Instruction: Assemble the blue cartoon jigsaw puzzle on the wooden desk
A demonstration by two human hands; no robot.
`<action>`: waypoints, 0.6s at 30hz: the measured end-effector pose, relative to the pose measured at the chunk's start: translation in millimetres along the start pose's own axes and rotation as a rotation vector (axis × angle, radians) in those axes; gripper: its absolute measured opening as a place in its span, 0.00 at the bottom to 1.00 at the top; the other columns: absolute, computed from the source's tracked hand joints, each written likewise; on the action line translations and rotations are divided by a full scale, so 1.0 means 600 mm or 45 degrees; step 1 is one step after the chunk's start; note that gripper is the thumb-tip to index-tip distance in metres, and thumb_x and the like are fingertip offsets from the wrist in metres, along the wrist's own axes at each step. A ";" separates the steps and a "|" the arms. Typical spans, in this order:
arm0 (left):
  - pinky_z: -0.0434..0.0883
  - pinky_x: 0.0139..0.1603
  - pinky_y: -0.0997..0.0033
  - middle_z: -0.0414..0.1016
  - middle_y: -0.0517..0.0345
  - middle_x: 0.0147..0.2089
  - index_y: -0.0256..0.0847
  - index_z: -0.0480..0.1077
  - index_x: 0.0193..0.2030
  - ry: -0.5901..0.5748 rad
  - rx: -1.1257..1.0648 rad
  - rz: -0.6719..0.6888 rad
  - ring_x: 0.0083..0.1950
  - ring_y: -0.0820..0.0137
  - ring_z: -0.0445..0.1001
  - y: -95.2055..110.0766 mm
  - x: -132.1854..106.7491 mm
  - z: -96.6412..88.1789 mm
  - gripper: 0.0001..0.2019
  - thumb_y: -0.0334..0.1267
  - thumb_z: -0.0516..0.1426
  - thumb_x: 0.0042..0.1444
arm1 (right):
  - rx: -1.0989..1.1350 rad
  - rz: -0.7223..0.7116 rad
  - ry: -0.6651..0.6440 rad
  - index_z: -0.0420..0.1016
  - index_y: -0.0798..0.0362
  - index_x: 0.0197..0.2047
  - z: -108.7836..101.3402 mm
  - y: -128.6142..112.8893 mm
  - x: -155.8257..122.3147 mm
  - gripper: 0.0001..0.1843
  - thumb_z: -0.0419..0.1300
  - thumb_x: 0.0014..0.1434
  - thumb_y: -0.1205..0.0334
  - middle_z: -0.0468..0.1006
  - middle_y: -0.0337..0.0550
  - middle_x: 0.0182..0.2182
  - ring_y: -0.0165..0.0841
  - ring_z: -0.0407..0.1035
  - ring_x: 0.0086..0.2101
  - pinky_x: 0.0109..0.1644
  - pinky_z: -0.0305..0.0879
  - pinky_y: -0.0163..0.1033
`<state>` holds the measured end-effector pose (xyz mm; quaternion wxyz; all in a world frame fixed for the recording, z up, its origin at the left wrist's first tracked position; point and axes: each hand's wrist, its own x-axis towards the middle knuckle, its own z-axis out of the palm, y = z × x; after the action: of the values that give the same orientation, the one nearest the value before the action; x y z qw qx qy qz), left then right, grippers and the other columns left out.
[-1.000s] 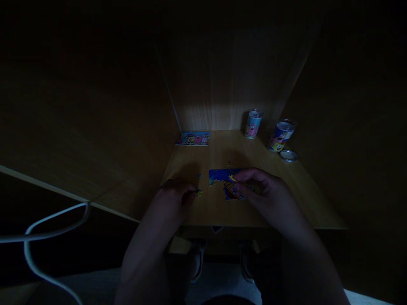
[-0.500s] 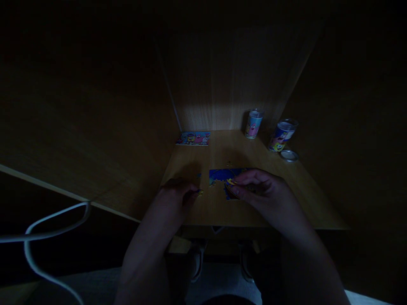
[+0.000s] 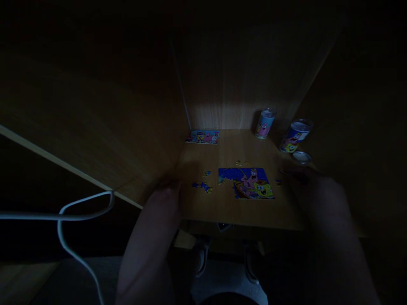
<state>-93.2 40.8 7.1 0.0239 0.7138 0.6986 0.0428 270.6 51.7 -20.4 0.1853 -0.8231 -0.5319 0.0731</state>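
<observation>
A partly joined cartoon jigsaw puzzle (image 3: 254, 186) lies on the wooden table, with a stepped gap at its lower left. Right of it, my right hand (image 3: 303, 182) is closed, a small yellow puzzle piece at its fingertips; shadow hides most of the fingers. Just below those fingertips lies a loose blue and yellow piece (image 3: 278, 182). My left hand (image 3: 165, 190) rests low by the table's left side, its fingers lost in the dark. Several loose puzzle pieces (image 3: 205, 187) lie between it and the puzzle. More loose pieces (image 3: 243, 163) sit above the puzzle's top edge.
At the back left lies a flat cartoon picture (image 3: 203, 137). Two cartoon-printed cans stand at the back right, a light blue can (image 3: 265, 123) and a larger can (image 3: 295, 135), beside a round lid (image 3: 301, 157). Wooden panels enclose the table (image 3: 203, 212). A white cable (image 3: 73, 218) hangs at left.
My right hand has moved right, off the puzzle, uncovering its picture. My left hand has drawn back left from the loose pieces. The whole view has shifted slightly.
</observation>
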 end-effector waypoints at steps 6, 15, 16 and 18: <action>0.77 0.54 0.58 0.84 0.44 0.53 0.41 0.80 0.53 -0.004 -0.140 0.098 0.52 0.54 0.84 0.014 0.020 0.007 0.10 0.35 0.59 0.71 | -0.140 -0.086 0.062 0.85 0.52 0.53 0.017 -0.004 0.001 0.25 0.54 0.70 0.46 0.86 0.60 0.46 0.50 0.80 0.40 0.39 0.69 0.48; 0.75 0.53 0.59 0.85 0.53 0.48 0.44 0.80 0.48 0.003 -0.402 0.115 0.47 0.58 0.84 0.023 0.031 0.009 0.07 0.33 0.59 0.70 | -0.110 -0.105 0.040 0.84 0.53 0.55 0.014 -0.005 0.002 0.27 0.51 0.72 0.46 0.86 0.61 0.48 0.52 0.80 0.41 0.40 0.69 0.50; 0.75 0.53 0.59 0.85 0.53 0.48 0.44 0.80 0.48 0.003 -0.411 0.114 0.47 0.58 0.84 0.023 0.031 0.010 0.07 0.33 0.59 0.70 | -0.108 -0.107 0.045 0.84 0.53 0.55 0.013 -0.007 0.001 0.27 0.51 0.72 0.46 0.85 0.61 0.49 0.52 0.80 0.42 0.41 0.69 0.50; 0.75 0.53 0.58 0.85 0.54 0.48 0.44 0.79 0.49 0.014 -0.438 0.121 0.49 0.58 0.83 0.022 0.031 0.010 0.07 0.33 0.59 0.70 | -0.103 -0.110 0.052 0.84 0.53 0.55 0.013 -0.009 0.001 0.26 0.52 0.72 0.47 0.86 0.60 0.49 0.52 0.80 0.43 0.42 0.69 0.50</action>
<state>-78.9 59.0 2.7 0.1396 0.7312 0.6466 0.1667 263.7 55.9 -25.5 0.1657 -0.8076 -0.5654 0.0268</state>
